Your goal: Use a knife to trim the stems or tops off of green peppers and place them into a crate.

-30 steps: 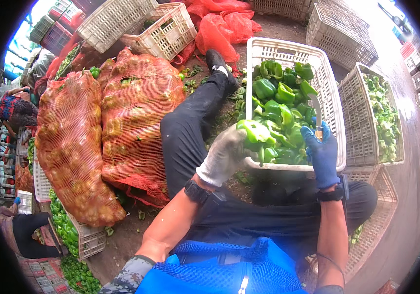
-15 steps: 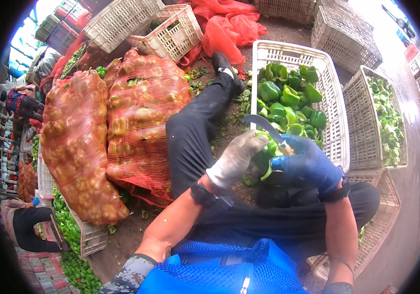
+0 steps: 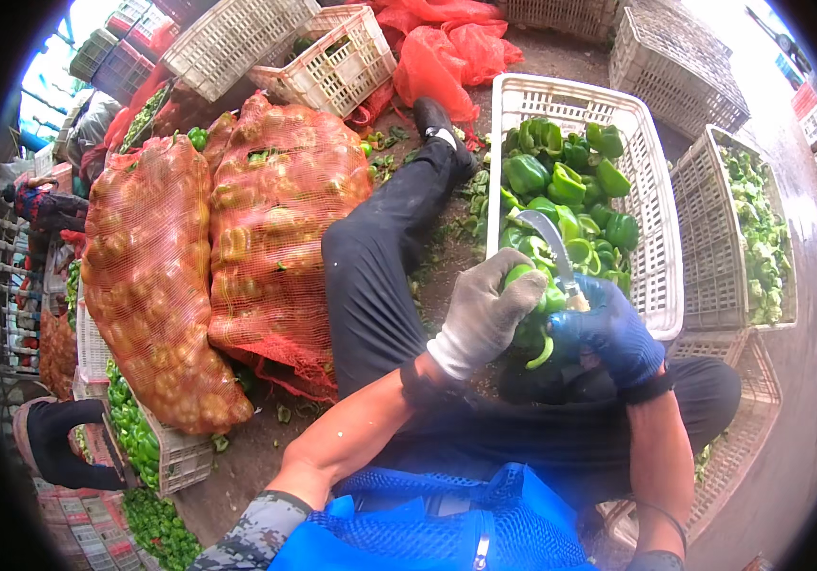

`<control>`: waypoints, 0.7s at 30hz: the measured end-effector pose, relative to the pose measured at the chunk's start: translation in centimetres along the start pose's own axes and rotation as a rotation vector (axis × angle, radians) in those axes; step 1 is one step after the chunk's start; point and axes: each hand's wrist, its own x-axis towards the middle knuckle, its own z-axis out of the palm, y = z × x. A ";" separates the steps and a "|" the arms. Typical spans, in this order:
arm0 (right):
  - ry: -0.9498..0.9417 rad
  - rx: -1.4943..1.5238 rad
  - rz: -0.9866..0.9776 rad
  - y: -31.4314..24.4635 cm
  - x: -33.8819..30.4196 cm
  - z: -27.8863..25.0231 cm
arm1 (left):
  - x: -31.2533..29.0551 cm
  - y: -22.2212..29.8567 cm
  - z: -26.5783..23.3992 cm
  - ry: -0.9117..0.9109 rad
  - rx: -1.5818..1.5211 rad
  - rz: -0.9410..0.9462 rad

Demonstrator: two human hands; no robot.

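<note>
My left hand [image 3: 487, 309], in a pale work glove, is closed around a green bell pepper [image 3: 549, 299]. A curled strip of pepper [image 3: 542, 352] hangs below it. In a blue glove, my right hand [image 3: 601, 328] grips the light handle of a curved knife [image 3: 551, 240], whose blade points up and to the left beside the pepper. Just beyond both hands stands a white plastic crate [image 3: 658, 205] holding several cut green peppers [image 3: 567, 186].
Red mesh sacks [image 3: 280, 228] full of peppers lean at my left. At the right is a crate of green scraps [image 3: 756, 238], with a stacked crate [image 3: 680, 71] behind. Red netting [image 3: 451, 62] lies beyond my outstretched foot. A person [image 3: 66, 433] bends at far left.
The knife has swung from pointing left to pointing more upright, away from the pepper's top. My left hand has turned and shifted slightly right; the pepper strip now hangs lower.
</note>
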 end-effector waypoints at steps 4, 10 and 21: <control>0.014 0.064 -0.002 -0.1 0.1 0.1 | 0.6 0.6 0.2 0.004 -0.227 -0.058; -0.119 -0.185 0.205 -1.5 0.1 -1.5 | 1.4 -1.1 0.6 -0.089 -0.070 0.006; 0.023 -0.074 0.127 -1.6 0.5 -0.9 | 4.1 -0.9 0.9 -0.028 -0.123 -0.118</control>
